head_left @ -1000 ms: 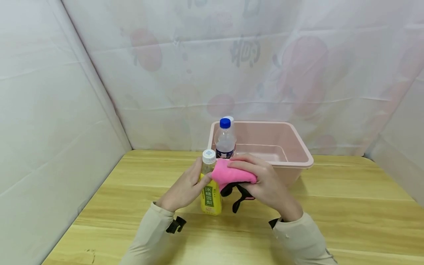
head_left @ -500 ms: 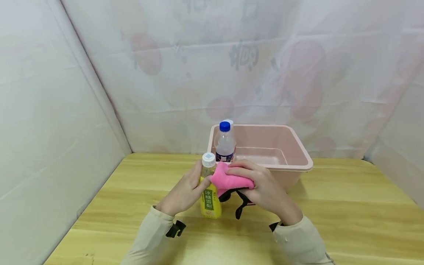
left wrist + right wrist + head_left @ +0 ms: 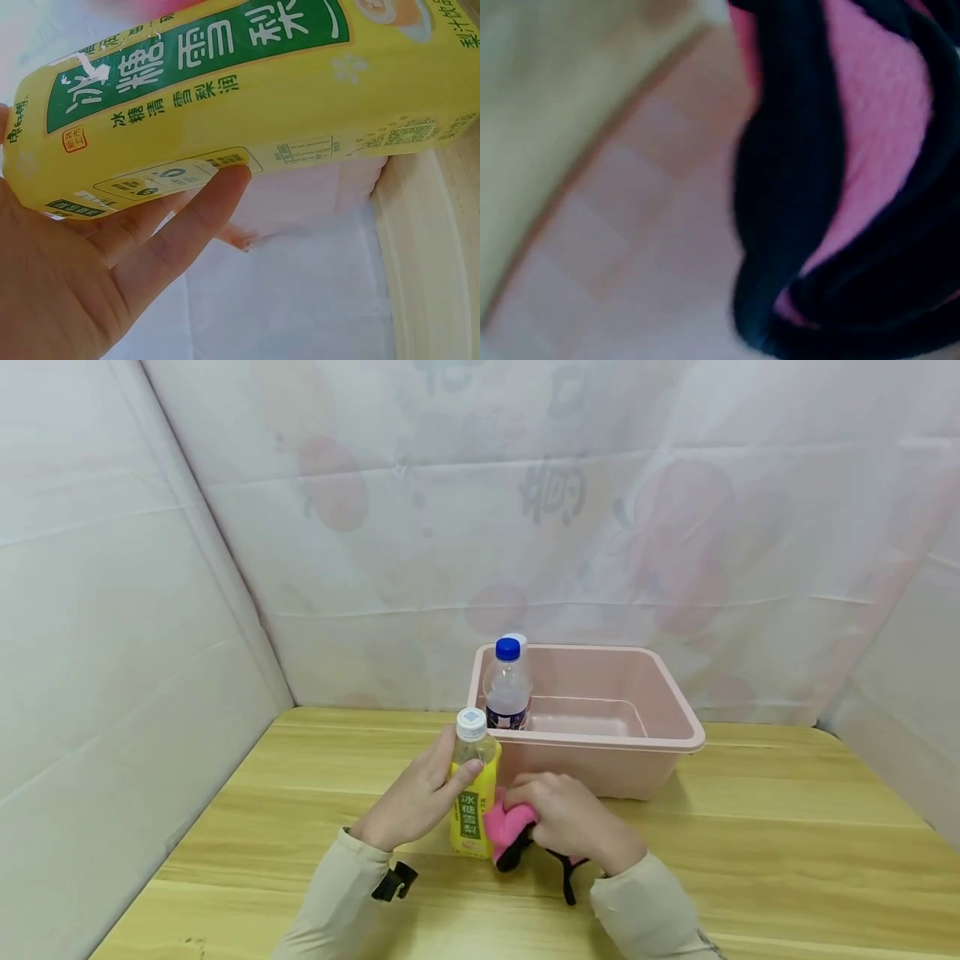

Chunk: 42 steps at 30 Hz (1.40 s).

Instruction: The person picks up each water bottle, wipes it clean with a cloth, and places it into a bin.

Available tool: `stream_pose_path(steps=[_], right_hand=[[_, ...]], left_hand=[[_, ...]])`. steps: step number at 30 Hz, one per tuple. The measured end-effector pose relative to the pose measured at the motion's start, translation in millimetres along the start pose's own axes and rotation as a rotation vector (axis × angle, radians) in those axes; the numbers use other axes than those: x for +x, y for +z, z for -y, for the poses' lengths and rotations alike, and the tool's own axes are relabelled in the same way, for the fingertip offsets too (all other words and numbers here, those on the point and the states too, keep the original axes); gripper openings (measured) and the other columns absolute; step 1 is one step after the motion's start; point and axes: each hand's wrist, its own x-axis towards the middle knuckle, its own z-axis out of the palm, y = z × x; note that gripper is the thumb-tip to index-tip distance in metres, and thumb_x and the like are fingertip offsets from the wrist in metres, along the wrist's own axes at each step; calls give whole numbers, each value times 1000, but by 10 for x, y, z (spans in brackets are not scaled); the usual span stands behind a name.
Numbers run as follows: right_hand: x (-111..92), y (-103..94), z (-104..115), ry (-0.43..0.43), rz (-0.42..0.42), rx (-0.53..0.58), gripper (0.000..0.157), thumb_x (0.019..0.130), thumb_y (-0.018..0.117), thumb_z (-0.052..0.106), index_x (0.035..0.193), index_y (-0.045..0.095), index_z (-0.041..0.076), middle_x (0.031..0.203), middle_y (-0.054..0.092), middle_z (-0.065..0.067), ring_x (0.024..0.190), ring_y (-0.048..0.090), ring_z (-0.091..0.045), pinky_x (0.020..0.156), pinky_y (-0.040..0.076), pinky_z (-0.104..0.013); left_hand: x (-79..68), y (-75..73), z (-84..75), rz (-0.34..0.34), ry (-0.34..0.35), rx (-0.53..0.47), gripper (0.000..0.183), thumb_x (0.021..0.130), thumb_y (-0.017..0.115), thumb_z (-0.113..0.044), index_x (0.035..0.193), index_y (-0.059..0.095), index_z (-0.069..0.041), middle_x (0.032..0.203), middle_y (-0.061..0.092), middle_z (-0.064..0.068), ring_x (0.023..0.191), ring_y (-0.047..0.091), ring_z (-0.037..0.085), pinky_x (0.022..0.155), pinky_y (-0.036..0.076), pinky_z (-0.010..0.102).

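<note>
My left hand [image 3: 412,797] grips a yellow-labelled drink bottle [image 3: 469,810] with a white cap, thumb across its front. The bottle stands upright on the table in the head view; the left wrist view shows its label [image 3: 210,97] close up, with fingers along the side. My right hand [image 3: 566,818] holds a bunched pink cloth with black edging [image 3: 506,831] against the bottle's lower right side. A black loop of the cloth hangs below that hand. In the right wrist view the cloth's black trim [image 3: 791,165] fills the right half, and the fingers are hidden.
Behind the hands a pink plastic basin [image 3: 592,768] stands on the wooden table [image 3: 787,860]. In its left end are a blue-capped bottle [image 3: 507,689] and a white-capped one mostly hidden behind it. A white curtain [image 3: 420,552] closes off the back.
My right hand has moved the cloth down from the bottle's upper part to its lower right side. The left hand keeps its hold, and the bottle stays in place.
</note>
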Motion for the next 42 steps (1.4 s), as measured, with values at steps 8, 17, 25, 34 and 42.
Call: stream_pose_path(steps=[8,17,25,34,42], right_hand=[[1,125,1,103,147,11,43,70,66,-19,96,78,13,98,74,0,87,67,-18,75,58,-41],[5,44,-48,12,123,32,39,70,70,-16,93,79,14,95,71,4,84,65,-12,75,58,-35],[-36,-172,-105,-113,-101,114,33,75,74,-8,100,78,12,104,71,2,96,68,-17,86,58,-38],[-57,-323,-50,-205,-512,207,55,69,69,-22,116,74,6,120,70,-10,110,67,-32,100,50,-24],[-35,-303,-37,-201,-532,197,56,68,69,-22,115,75,7,120,69,-9,110,67,-32,100,50,-25]], left_hand=[[-3,-5,-9,3,-6,-8,51,110,44,-31,150,30,-2,135,54,17,119,58,28,100,50,50],[-19,-3,-2,4,-8,-13,55,110,43,-32,154,27,-2,140,51,18,124,56,30,103,49,52],[4,5,-15,-1,9,2,52,110,44,-31,150,30,-1,137,53,17,123,56,30,102,50,51],[18,7,2,3,41,8,51,110,43,-30,151,30,-2,142,52,16,132,51,28,108,45,49],[1,-4,15,8,36,0,51,110,42,-31,150,30,-2,144,51,17,131,52,28,106,47,50]])
